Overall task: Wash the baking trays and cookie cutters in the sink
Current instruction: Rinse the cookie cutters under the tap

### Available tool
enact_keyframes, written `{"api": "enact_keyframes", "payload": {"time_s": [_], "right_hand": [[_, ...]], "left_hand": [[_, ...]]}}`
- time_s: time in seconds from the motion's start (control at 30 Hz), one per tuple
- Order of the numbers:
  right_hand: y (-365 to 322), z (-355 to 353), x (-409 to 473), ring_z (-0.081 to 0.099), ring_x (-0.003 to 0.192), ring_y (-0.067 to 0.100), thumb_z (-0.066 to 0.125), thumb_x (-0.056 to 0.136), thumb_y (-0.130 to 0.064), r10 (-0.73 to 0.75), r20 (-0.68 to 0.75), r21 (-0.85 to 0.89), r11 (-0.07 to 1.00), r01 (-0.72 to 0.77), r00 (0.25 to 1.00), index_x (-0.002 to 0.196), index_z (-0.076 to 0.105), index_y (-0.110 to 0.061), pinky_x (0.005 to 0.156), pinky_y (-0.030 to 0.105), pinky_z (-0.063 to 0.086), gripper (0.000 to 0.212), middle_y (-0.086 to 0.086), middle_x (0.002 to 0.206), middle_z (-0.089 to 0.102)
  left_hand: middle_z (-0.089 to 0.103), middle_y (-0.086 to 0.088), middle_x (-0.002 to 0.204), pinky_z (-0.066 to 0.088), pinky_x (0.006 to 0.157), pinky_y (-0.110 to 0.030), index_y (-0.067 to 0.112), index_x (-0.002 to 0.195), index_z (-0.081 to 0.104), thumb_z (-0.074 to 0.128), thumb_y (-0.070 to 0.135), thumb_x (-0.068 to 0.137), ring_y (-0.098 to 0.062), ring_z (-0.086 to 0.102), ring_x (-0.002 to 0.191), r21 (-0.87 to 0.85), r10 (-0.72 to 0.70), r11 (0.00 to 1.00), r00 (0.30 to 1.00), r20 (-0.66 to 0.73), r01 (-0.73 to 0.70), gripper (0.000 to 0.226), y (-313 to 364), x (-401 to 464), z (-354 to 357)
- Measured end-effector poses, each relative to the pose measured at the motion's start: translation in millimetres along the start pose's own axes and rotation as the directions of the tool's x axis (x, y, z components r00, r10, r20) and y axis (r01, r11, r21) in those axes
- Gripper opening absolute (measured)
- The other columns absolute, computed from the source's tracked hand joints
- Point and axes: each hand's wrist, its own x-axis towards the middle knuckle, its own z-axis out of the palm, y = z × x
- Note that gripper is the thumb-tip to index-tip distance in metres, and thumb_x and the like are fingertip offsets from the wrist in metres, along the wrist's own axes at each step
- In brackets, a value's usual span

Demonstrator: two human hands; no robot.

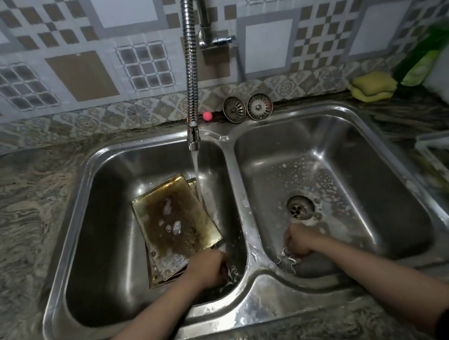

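Observation:
A stack of stained, golden-brown baking trays (175, 222) lies tilted in the left basin of the steel double sink (233, 153), with patches of foam on the top one. Water runs from the flexible faucet (193, 135) beside the trays. My left hand (208, 269) is at the near right corner of the left basin, fingers curled round a thin metal cookie cutter (232, 271). My right hand (298, 241) is low in the right basin, gripping another wire-thin cookie cutter (286, 260) that sticks out below the fingers.
The right basin's drain (300, 207) is ringed with suds. Two strainer plugs (247, 108) lean on the back ledge beside a pink ball (207, 115). A yellow sponge (373, 85) and green bottle (421, 60) sit at back right. A white container (443, 151) stands on the right counter.

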Motion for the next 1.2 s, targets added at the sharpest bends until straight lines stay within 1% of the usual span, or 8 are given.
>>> {"api": "enact_keyframes", "payload": {"time_s": [0.17,0.37,0.47,0.6,0.73,0.87,1.0,1.2], "right_hand": [[-2,-22,1,0.070,0.087,0.027,0.061,0.084,-0.016,0.038,-0.022,0.072,0.997,-0.036,0.999,0.097,0.071,-0.004,0.066,0.029,0.052,0.020,0.017,0.095,0.073],[-32,-82,-39,0.060,0.064,0.014,0.064,0.087,-0.015,0.018,-0.608,0.402,0.869,0.288,0.793,0.088,0.072,-0.012,0.057,0.019,0.040,0.009,0.006,0.073,0.068],[-78,-87,-63,0.063,0.064,0.018,0.065,0.087,-0.009,-0.095,-0.586,0.641,0.553,0.532,0.804,0.089,0.070,-0.017,0.065,0.024,0.055,0.010,0.019,0.074,0.066],[-118,-78,-51,0.061,0.069,0.005,0.069,0.085,-0.019,-0.238,-0.537,0.580,0.591,0.560,0.809,0.111,0.068,-0.025,0.069,0.012,0.049,0.027,0.001,0.093,0.069],[-138,-79,-30,0.067,0.085,0.009,0.070,0.084,-0.011,-0.166,-0.574,0.658,0.489,0.572,0.802,0.110,0.067,-0.026,0.082,0.023,0.053,0.030,0.001,0.090,0.071],[-145,-80,-15,0.070,0.075,0.017,0.069,0.085,-0.009,-0.057,-0.548,0.734,0.446,0.512,0.835,0.114,0.067,-0.013,0.071,0.024,0.056,0.030,0.011,0.082,0.071],[-147,-79,-13,0.067,0.057,0.005,0.064,0.087,-0.001,-0.039,-0.511,0.816,0.293,0.498,0.859,0.112,0.066,-0.003,0.048,0.012,0.047,0.025,0.010,0.079,0.066],[-144,-77,-11,0.068,0.068,0.001,0.067,0.085,-0.001,-0.012,-0.654,0.707,0.347,0.617,0.756,0.105,0.071,-0.004,0.062,0.018,0.056,0.021,0.005,0.090,0.071]], "left_hand": [[0.071,0.005,0.105,0.053,0.080,-0.029,0.032,0.108,0.069,0.059,0.023,0.084,-0.015,0.065,0.097,-0.202,-0.033,0.979,0.992,-0.124,0.007,0.028,-9,-4,-1],[0.073,0.006,0.077,0.056,0.065,-0.031,0.022,0.098,0.075,0.064,0.018,0.085,-0.011,0.067,0.068,-0.548,-0.233,0.836,0.885,-0.402,-0.029,0.018,-18,-12,-40],[0.063,0.016,0.057,0.046,0.052,-0.013,0.025,0.088,0.076,0.074,0.027,0.080,0.003,0.058,0.054,-0.647,-0.348,0.754,0.770,-0.535,-0.109,0.009,-19,-10,-67],[0.063,0.014,0.058,0.043,0.055,-0.014,0.023,0.081,0.077,0.076,0.030,0.077,0.001,0.058,0.057,-0.696,-0.440,0.705,0.682,-0.584,-0.140,0.008,-22,-3,-94],[0.068,0.007,0.068,0.051,0.062,-0.027,0.022,0.086,0.078,0.076,0.033,0.077,-0.009,0.061,0.066,-0.687,-0.494,0.716,0.605,-0.624,-0.124,0.014,-26,-2,-103],[0.064,0.002,0.086,0.041,0.073,-0.009,0.024,0.088,0.075,0.076,0.035,0.076,-0.005,0.055,0.081,-0.672,-0.535,0.725,0.490,-0.688,-0.152,0.017,-27,-1,-103],[0.068,0.008,0.087,0.055,0.081,-0.038,0.020,0.093,0.075,0.077,0.027,0.077,-0.012,0.066,0.086,-0.711,-0.538,0.642,0.492,-0.684,-0.287,0.018,-20,-3,-102],[0.071,0.007,0.092,0.054,0.079,-0.025,0.023,0.100,0.074,0.072,0.043,0.078,-0.004,0.066,0.088,-0.718,-0.526,0.604,0.504,-0.685,-0.347,0.030,-14,-4,-97]]}}
